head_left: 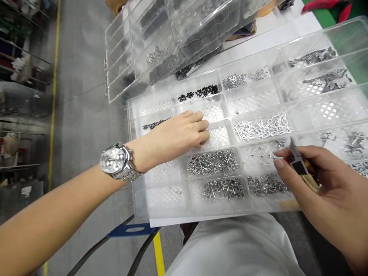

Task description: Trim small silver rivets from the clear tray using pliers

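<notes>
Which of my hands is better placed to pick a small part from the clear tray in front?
Probably your left hand: it's over the clear tray, fingers curled down, though whether they hold anything is hidden. Your right hand is occupied, gripping a metal-tipped tool.

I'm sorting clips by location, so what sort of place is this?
Probably a workshop or factory floor. A divided plastic box holds many small metal parts, a yellow line marks the grey floor, and what look like racks stand at the left.
</notes>
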{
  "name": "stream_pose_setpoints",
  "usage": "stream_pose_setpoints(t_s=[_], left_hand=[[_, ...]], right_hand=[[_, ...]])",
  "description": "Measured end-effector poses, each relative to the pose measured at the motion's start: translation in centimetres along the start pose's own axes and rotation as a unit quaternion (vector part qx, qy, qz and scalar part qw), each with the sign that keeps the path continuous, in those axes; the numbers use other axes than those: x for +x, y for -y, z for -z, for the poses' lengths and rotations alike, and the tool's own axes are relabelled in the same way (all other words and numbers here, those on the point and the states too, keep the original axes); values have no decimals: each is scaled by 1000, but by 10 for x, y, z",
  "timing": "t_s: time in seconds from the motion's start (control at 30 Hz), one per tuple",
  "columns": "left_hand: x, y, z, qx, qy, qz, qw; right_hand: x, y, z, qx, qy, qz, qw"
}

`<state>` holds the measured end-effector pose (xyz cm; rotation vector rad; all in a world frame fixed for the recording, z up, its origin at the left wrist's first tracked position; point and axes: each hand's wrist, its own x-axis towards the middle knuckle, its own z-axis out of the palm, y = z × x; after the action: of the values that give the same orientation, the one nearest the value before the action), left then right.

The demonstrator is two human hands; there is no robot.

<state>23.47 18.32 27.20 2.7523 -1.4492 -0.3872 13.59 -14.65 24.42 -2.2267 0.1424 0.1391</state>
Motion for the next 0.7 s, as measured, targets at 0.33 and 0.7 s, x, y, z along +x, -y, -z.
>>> stream_pose_setpoints(t_s=[0.33,0.7], left_hand=[[0,1,-9,10,0,7,1000],[-14,-11,12,-236,-127,103,958]], right_hand=[[3,2,2,-7,-1,47,999],[1,10,2,69,-40,-4,997]])
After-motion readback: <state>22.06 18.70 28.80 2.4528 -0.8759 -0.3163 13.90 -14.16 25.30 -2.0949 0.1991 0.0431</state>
